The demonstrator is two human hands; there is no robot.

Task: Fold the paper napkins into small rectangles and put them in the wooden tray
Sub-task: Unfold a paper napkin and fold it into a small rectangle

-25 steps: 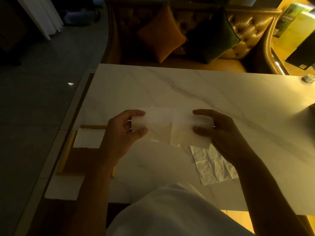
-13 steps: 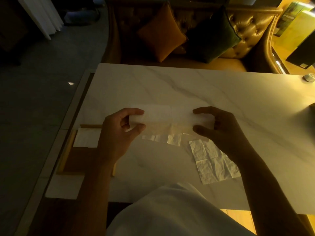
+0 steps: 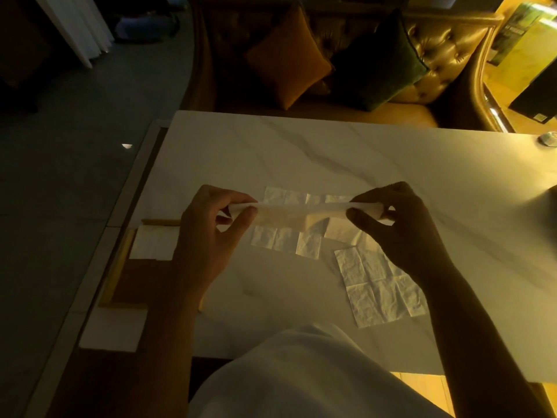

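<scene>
Napkin (image 3: pixel 301 210) now edge-on between pinch grips of left hand (image 3: pixel 208 236), right hand (image 3: pixel 401 233)

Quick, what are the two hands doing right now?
Left hand: pinches the left end of the paper napkin.
Right hand: pinches its right end.

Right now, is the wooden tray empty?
No, a folded napkin lies at the far end of the wooden tray, while the left hand and right hand pinch a second napkin.
</scene>
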